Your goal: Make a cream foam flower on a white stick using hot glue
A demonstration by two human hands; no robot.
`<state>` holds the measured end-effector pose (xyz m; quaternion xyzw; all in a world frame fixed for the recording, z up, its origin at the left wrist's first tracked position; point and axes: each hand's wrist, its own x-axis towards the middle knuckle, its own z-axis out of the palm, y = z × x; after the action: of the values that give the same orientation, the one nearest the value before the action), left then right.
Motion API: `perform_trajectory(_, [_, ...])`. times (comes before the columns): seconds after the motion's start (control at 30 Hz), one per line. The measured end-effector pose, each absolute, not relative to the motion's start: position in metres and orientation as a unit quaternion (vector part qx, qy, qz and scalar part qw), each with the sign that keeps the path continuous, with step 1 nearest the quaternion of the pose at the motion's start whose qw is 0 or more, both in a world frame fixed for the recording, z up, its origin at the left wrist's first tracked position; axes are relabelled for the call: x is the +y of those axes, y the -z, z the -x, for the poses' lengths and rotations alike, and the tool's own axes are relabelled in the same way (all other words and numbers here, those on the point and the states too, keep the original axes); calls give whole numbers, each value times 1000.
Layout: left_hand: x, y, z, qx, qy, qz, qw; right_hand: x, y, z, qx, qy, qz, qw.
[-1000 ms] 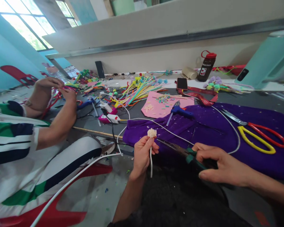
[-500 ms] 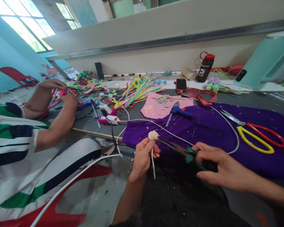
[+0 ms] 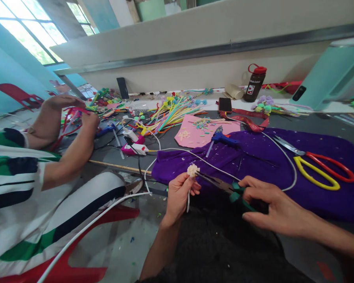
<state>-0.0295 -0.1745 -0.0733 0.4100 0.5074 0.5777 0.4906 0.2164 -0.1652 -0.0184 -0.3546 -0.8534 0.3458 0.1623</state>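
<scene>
Between thumb and fingers, my left hand (image 3: 178, 196) pinches a small cream pipe-cleaner flower (image 3: 192, 170), its pale stem hanging below the fingers. My right hand (image 3: 268, 200) is wrapped round the dark green handles of long-nosed pliers (image 3: 222, 184). The tips of the pliers reach the right side of the flower head; whether they grip it is too small to tell. Beneath and beyond both hands lies a purple cloth (image 3: 253, 157) sprinkled with light bits.
Red-and-yellow-handled scissors (image 3: 305, 154) and a blue glue gun (image 3: 222, 138) lie on the cloth. Behind are pink paper (image 3: 188, 137), pipe cleaners (image 3: 177, 118), a phone (image 3: 225, 105) and a bottle (image 3: 255, 84). A power strip (image 3: 135, 148) and cables sit left, beside another person's arms (image 3: 70, 153).
The flower has turned slightly in my left hand, and its stem hangs differently, showing less below. The pliers' tips have shifted a little at the flower. The other person's hands have moved slightly.
</scene>
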Motion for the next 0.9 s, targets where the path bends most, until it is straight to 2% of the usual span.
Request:
perform_trajectory(0.37, [-175, 71, 30, 525, -565, -442, 457, -163, 16, -216, -854, -358, 340, 163])
perform_trajectory(0.9, [-175, 73, 33, 529, -546, -483, 435, -151, 16, -224, -766, -540, 325, 124])
